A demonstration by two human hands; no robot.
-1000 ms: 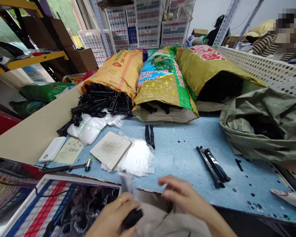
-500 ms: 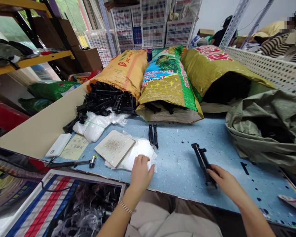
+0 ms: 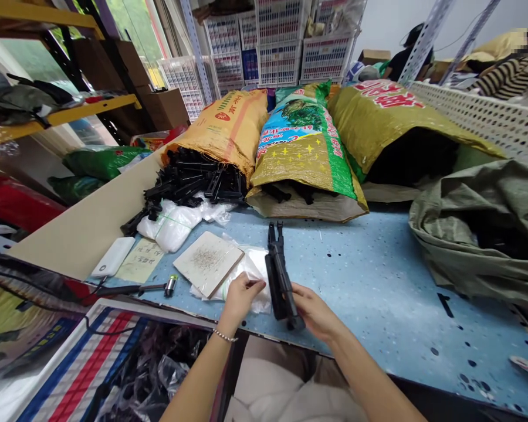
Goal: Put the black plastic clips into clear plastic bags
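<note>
My left hand is closed in a pinch on the upper edge of a clear plastic bag, which lifts a little from a stack of such bags. Gripped in my right hand is a long black plastic part with a rounded lower end, held just right of the bags. Its exact kind does not show. Its far end overlaps another slim black part on the table. A square speckled tile rests on the left side of the bag stack.
Woven sacks of black parts line the back: an orange sack, a green-gold sack and an olive sack. A grey-green sack stands right. A hammer, a white power bank and a striped bin are left.
My right hand has brought the black part leftward, close to my left hand. The fingers of my left hand, flat on the bags before, now pinch and raise a bag's edge.
</note>
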